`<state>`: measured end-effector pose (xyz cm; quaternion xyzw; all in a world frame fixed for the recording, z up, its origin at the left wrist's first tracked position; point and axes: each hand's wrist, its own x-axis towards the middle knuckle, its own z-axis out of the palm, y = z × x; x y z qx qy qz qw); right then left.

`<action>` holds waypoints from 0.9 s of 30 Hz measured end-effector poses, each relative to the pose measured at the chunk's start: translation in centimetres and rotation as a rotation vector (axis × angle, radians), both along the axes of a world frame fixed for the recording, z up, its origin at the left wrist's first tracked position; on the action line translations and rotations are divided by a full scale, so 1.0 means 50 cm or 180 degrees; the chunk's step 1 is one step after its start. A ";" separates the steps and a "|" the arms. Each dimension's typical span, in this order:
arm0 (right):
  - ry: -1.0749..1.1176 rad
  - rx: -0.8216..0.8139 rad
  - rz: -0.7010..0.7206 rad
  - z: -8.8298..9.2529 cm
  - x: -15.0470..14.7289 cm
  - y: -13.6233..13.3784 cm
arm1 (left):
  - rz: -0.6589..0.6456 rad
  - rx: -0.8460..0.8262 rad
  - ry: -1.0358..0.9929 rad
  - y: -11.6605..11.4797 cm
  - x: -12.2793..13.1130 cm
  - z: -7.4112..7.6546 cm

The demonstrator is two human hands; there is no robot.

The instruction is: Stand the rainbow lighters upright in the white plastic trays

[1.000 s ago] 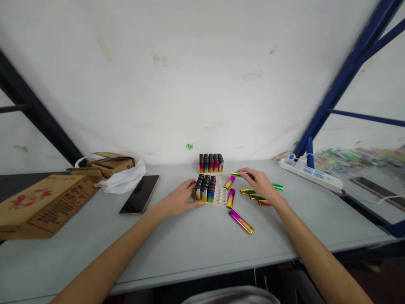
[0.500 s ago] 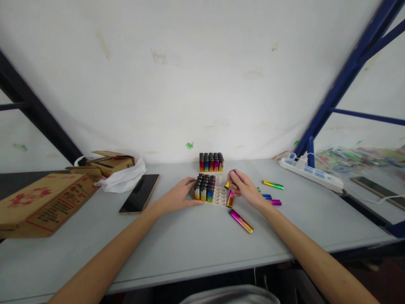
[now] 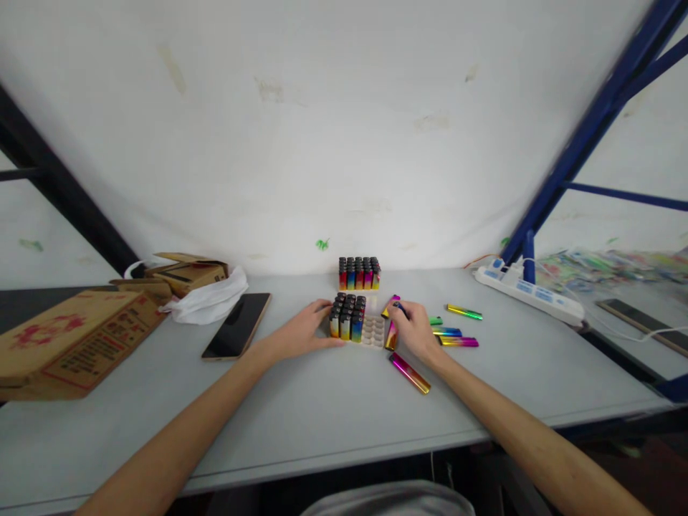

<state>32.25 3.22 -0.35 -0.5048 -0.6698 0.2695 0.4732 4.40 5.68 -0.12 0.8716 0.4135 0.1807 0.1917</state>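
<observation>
Several upright lighters with black tops [image 3: 348, 315] fill the left part of a pale tray [image 3: 373, 331], whose round sockets show on the right. My left hand [image 3: 305, 331] is beside the tray's left side, thumb and fingers apart around the lighters' edge. Over the tray's right side is my right hand [image 3: 413, 328], its fingers closed on a lighter whose dark blue end shows at the fingertips. Next to that hand lie a pink-yellow lighter [image 3: 391, 335] and another [image 3: 389, 307] behind it. A magenta-gold lighter [image 3: 410, 373] lies in front.
A second block of upright lighters [image 3: 359, 274] stands near the wall. Loose lighters [image 3: 458, 342] lie at the right, with a green-yellow one [image 3: 464, 312] beyond. A phone [image 3: 237, 326], white bag [image 3: 207, 302] and cardboard box [image 3: 80, 344] are left; a power strip [image 3: 529, 294] is right.
My right hand has shifted slightly down and turned, uncovering more of the loose lighters beside and behind it. My left hand has hardly moved.
</observation>
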 end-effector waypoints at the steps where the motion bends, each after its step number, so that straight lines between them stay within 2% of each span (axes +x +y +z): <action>1: -0.0012 0.0026 -0.0009 0.001 0.000 -0.001 | -0.0001 0.0007 -0.0011 0.000 0.000 0.000; 6: -0.0130 0.0116 0.0065 0.005 0.001 -0.004 | -0.0022 0.0046 -0.0009 0.000 0.001 -0.001; 15: -0.0530 0.0321 0.0595 0.030 0.014 0.001 | -0.0124 -0.0098 -0.0058 0.005 -0.005 0.009; 18: -0.0869 0.0549 0.0498 0.026 0.021 0.011 | -0.0105 -0.0173 -0.0024 0.006 -0.008 0.011; 22: -0.1108 0.0464 0.0152 0.014 0.022 0.019 | -0.0092 -0.0141 0.0003 0.006 -0.007 0.011; 27: -0.1379 0.0484 0.0360 0.001 0.017 0.028 | -0.0074 -0.0096 0.0056 0.005 -0.005 0.008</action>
